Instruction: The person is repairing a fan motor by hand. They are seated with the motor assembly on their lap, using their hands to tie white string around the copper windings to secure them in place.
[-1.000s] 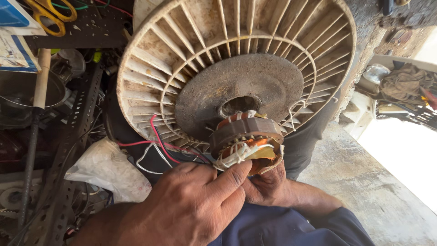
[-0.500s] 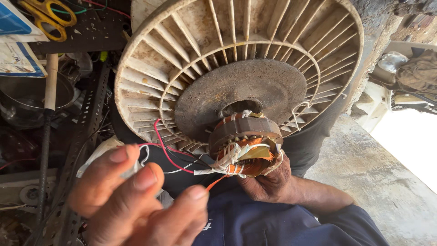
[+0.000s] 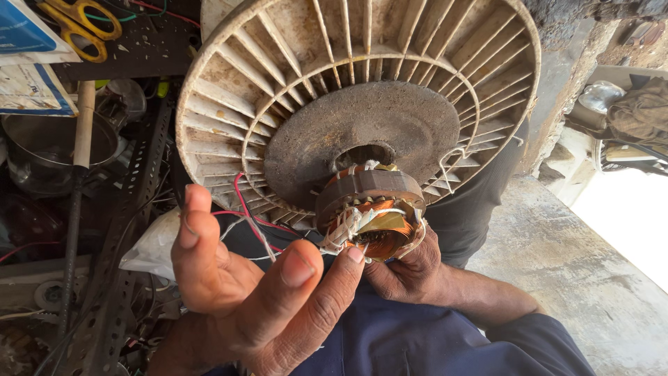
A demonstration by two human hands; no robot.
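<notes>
Your left hand (image 3: 257, 292) is raised palm up with the fingers spread and loosely curled, pinching nothing; only the middle fingertip (image 3: 353, 256) touches the white binding string (image 3: 348, 226) on the copper winding. Your right hand (image 3: 410, 268) sits just behind that fingertip, cupped under the motor stator (image 3: 372, 209) — its fingers wrap the underside, though how tightly you cannot tell. The stator's dark laminated ring and orange-brown coil hang just above both hands, in front of the hole in a rusty round plate (image 3: 362, 136). Around the plate spreads a dirty cream fan housing (image 3: 229, 111) with radial ribs, standing on edge and filling the upper view. Red and white wires (image 3: 243, 209) trail from the coil past your left thumb. Beyond your left hand lie a white plastic bag (image 3: 149, 247), a perforated metal strip (image 3: 118, 278), a wooden handle (image 3: 83, 125) and, farthest up, yellow-handled scissors (image 3: 73, 24). Beyond your right hand a worn concrete floor (image 3: 570, 257) opens toward bright daylight — the freest room is there, while the left side is crowded. Against half a second ago, your left hand has come in closer to the coil and turned more palm-up, and its fingertip now meets the string; your right hand holds as before.
</notes>
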